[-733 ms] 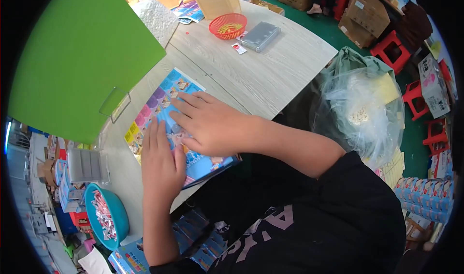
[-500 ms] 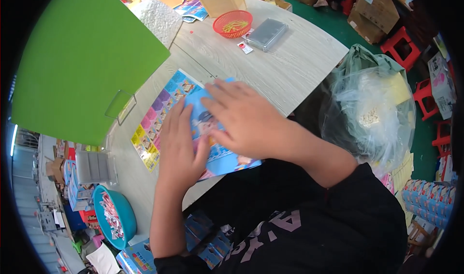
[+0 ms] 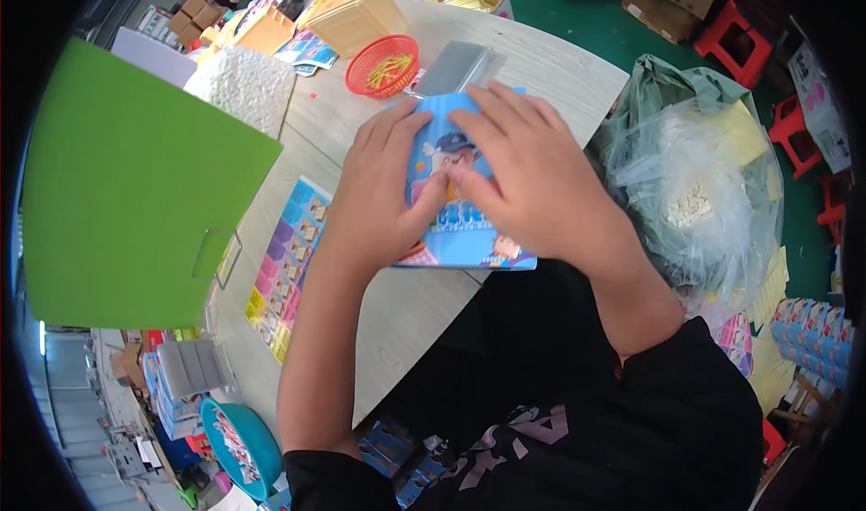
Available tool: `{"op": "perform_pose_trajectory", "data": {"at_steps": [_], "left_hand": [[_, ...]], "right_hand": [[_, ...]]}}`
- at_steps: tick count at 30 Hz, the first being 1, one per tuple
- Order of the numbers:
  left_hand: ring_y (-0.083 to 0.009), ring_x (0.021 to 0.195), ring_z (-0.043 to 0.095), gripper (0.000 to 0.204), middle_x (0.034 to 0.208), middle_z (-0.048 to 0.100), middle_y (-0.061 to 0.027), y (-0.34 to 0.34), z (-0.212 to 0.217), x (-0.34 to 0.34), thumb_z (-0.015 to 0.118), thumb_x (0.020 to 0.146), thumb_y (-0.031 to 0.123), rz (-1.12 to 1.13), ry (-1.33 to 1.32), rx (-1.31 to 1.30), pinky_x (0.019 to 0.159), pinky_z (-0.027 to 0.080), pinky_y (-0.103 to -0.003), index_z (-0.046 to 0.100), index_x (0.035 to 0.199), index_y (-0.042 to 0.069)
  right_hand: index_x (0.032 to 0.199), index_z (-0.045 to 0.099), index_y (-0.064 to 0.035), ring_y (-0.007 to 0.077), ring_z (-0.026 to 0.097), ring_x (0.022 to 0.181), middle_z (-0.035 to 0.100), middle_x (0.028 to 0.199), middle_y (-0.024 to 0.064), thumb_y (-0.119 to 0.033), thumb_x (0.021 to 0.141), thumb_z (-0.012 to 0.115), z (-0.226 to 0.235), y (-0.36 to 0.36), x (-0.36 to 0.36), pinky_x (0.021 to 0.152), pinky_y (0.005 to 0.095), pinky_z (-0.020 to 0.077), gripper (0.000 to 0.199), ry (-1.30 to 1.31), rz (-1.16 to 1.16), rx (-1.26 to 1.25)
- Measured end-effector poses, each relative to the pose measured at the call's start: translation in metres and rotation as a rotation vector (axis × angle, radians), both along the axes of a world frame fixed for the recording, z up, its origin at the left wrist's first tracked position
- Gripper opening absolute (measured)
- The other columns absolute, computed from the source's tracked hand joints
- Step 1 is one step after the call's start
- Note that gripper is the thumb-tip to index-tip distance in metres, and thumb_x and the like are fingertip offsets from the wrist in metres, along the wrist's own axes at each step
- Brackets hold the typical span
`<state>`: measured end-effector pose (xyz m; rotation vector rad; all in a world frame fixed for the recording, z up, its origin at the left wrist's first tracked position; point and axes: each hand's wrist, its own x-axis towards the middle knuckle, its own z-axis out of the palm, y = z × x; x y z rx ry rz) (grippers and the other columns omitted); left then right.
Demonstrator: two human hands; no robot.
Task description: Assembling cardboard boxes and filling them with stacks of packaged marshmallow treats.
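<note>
A blue printed cardboard box (image 3: 454, 155) with a cartoon figure in a cap lies between my two hands, over the table's near part. My left hand (image 3: 383, 182) grips its left side, fingers stretched toward the far edge and thumb on the front. Opposite it, my right hand (image 3: 541, 177) covers the right side in the same way. The two thumbs almost meet on the printed face. Left of my hands, a colourful sheet of small pictures (image 3: 290, 263) rests on the table. My fingers hide much of the box's sides, and whether it touches the table I cannot tell.
A large green board (image 3: 135, 195) stands at the left. Beyond my hands are a red basket (image 3: 382, 67) with yellow strips and a clear plastic case (image 3: 454, 67). A teal basin (image 3: 244, 450) of small packets is at lower left. A plastic-lined bag (image 3: 699, 177) stands right of the table.
Both hands have moved away from me and to the right with the blue box, off the picture sheet. The sheet is left on the table. My view has shifted somewhat.
</note>
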<state>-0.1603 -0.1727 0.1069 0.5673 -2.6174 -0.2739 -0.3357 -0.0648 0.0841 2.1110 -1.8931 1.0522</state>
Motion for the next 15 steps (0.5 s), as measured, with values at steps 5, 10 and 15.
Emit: {"op": "perform_pose_trajectory", "data": {"at_steps": [5, 10, 15], "left_hand": [[-0.0400, 0.128, 0.050, 0.051, 0.136, 0.055, -0.0229, -0.038, 0.001, -0.069, 0.063, 0.085, 0.027, -0.177, 0.040, -0.028, 0.110, 0.039, -0.046, 0.057, 0.126, -0.004], [-0.0380, 0.128, 0.051, 0.051, 0.138, 0.057, -0.0201, -0.071, -0.005, -0.132, 0.062, 0.087, 0.031, -0.288, 0.057, -0.045, 0.109, 0.040, -0.045, 0.058, 0.127, -0.001], [-0.0360, 0.128, 0.053, 0.050, 0.139, 0.058, -0.0186, -0.100, -0.004, -0.175, 0.059, 0.087, 0.032, -0.392, 0.049, -0.083, 0.109, 0.041, -0.043, 0.060, 0.129, 0.004]], "right_hand": [[0.129, 0.059, -0.0003, 0.0391, 0.044, 0.137, 0.052, 0.142, 0.0238, -0.031, 0.094, 0.058, -0.007, -0.012, -0.049, 0.115, 0.0467, 0.0302, 0.047, -0.018, -0.193, -0.047], [0.130, 0.059, -0.0016, 0.0377, 0.043, 0.137, 0.052, 0.143, 0.0222, -0.034, 0.097, 0.055, -0.012, -0.023, -0.093, 0.116, 0.0467, 0.0292, 0.047, -0.009, -0.339, -0.048], [0.131, 0.059, -0.0014, 0.0368, 0.042, 0.139, 0.052, 0.143, 0.0231, -0.038, 0.097, 0.053, -0.012, -0.034, -0.109, 0.115, 0.0487, 0.0280, 0.050, -0.022, -0.533, -0.071]]}}
